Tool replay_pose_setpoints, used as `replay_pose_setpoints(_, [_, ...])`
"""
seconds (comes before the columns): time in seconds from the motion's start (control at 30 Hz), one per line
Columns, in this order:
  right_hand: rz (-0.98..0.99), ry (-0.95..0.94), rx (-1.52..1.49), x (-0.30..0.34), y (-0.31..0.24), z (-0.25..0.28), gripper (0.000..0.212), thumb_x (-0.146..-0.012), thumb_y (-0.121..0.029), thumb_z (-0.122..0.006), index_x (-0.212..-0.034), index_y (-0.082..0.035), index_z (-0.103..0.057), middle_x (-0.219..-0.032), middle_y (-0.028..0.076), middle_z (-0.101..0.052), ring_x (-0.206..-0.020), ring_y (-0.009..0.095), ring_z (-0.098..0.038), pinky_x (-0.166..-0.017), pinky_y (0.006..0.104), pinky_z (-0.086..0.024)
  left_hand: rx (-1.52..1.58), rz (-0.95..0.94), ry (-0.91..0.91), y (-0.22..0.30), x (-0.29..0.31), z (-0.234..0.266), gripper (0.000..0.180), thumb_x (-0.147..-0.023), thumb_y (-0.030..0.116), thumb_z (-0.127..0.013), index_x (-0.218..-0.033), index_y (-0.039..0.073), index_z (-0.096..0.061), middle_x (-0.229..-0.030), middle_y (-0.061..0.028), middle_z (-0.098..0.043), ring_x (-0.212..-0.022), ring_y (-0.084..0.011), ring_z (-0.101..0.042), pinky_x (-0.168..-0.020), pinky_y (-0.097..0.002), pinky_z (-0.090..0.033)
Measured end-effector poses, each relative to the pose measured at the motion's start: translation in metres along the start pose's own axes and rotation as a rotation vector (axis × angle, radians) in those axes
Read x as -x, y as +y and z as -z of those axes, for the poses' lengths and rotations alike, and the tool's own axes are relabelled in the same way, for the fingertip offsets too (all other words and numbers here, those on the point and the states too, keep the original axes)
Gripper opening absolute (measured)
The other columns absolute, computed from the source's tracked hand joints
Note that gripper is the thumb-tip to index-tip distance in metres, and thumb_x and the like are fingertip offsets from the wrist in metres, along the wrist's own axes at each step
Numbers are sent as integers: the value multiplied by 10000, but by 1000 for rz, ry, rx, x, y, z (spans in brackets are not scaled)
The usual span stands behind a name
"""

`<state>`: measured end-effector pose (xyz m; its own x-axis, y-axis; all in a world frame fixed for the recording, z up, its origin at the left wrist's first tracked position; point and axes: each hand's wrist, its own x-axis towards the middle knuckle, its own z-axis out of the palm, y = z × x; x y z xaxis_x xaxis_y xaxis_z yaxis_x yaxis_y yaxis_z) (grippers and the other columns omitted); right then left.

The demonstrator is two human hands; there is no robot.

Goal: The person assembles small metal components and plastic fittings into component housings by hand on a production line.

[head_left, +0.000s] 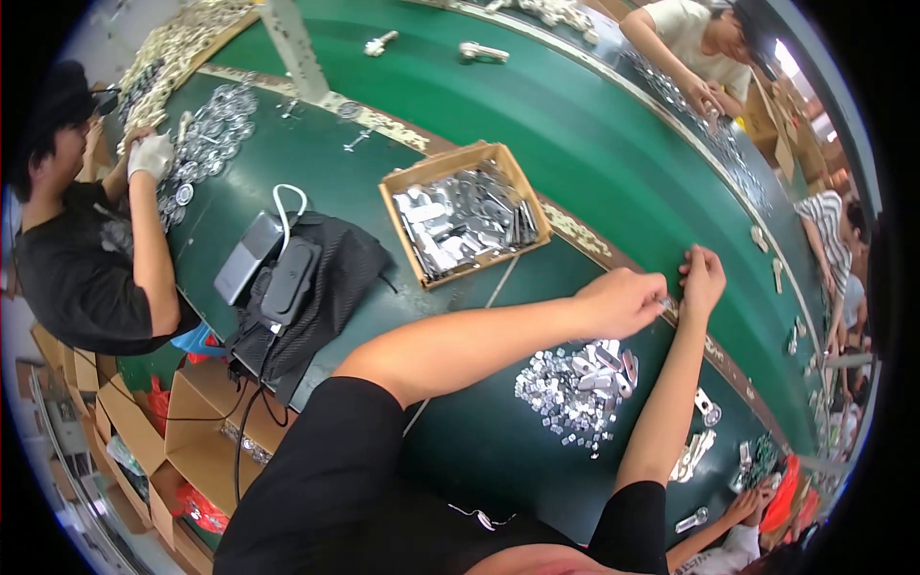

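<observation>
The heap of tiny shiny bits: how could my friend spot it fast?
On the dark green table, find the wearer's left hand. Just below it in the picture lies a heap of tiny silvery bits, with longer pieces at its upper right. Unlike the larger metal pieces in the cardboard box, this heap is mostly tiny bits.

Glossy metal parts (465,218) gleam in a matt cardboard box (450,167); shiny metal bits (567,393) dot a smooth tabletop (340,177); black cloth (347,257) looks matt.

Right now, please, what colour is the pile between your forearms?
The pile is mostly silvery, clearest in head view.
</observation>
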<state>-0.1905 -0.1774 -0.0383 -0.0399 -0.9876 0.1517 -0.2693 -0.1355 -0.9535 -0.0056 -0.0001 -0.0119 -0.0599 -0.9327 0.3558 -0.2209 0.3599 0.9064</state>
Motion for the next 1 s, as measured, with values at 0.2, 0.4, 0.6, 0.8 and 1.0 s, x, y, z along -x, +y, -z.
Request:
replay_pose_setpoints(0.2, [68, 29, 8, 1, -2, -6, 160, -997, -161, -707, -1010, -2, -703, -845, 38, -703, -625, 74, -581, -563, 223, -453, -8, 57, -3, 1, -2, 0, 161, -999, 173, -641, -1070, 31, -609, -770, -132, -726, -693, -328, -712, -647, -452, -532])
replay_pose_setpoints(0.4, [64, -117, 161, 0, -11, 8, 205, -1001, -190, -719, -1068, 3, -704, -900, 46, -716, -737, 96, -636, -625, 245, -494, 78, 74, 17, -4, -5, -1, 143, -1008, 137, -620, -1083, 19, -593, -774, -126, -739, -706, -308, -727, -660, -440, -548])
replay_pose_setpoints(0.6, [567, -449, 1070, 90, -94, 105, 645, -856, -221, -812, -1402, 3, -552, -1348, 215, -617, -1272, 401, -564, -1110, 472, -442, 98, 51, 65, -6, 1, 3, 150, -980, 141, -648, -1070, 28, -606, -773, -137, -742, -711, -298, -735, -668, -426, -559])
replay_pose_setpoints(0.8, [70, -739, 1283, 173, -102, 198, 984, -618, -6, -876, -1515, -32, -472, -1431, 211, -579, -1283, 439, -562, -1093, 478, -491, 192, 67, 41, -4, -5, -2, 172, -964, 134, -669, -1092, 19, -666, -788, -122, -747, -727, -264, -749, -693, -395, -576])
replay_pose_setpoints(1.0, [279, -628, 1124, 151, -81, 175, 416, -828, 3, -721, -1229, -65, -636, -1099, 198, -653, -1054, 450, -626, -897, 494, -513, 315, 263, -24, -29, -12, 12, 224, -1040, 103, -560, -1253, 53, -609, -981, -82, -765, -661, -118, -618, -585, -287, -526])
